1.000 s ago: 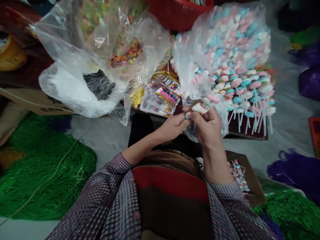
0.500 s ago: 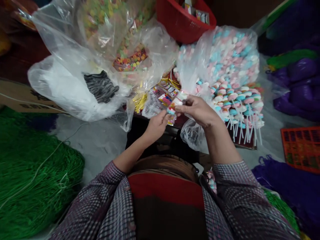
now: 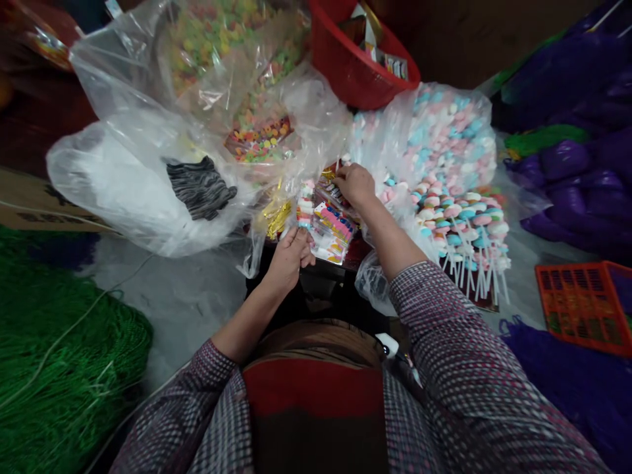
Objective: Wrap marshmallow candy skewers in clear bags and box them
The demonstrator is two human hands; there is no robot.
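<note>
My left hand (image 3: pixel 291 258) is closed around the lower end of a marshmallow stick (image 3: pixel 305 204), which stands up from the fingers with pink, white and blue pieces. My right hand (image 3: pixel 356 184) reaches to the back of the table, its fingers bent together beside gold twist ties (image 3: pixel 328 174); what they grip, if anything, is hidden. Between the hands lie printed cards (image 3: pixel 336 227) in pink, yellow and blue. More gold twist ties (image 3: pixel 276 214) form a bundle left of the marshmallow stick.
Marshmallow sticks (image 3: pixel 464 214) are piled at right, before a clear bag of marshmallows (image 3: pixel 444 135). A red basin (image 3: pixel 363 72) stands behind. On the left are a plastic bag (image 3: pixel 113 191), a dark striped bundle (image 3: pixel 201 187) and ring-shaped sweets (image 3: pixel 261 135). Green netting (image 3: pixel 64 336) covers the floor.
My right hand has left the marshmallow stick and moved back to the gold ties. My left hand has shifted left and lower, keeping the stick, now upright.
</note>
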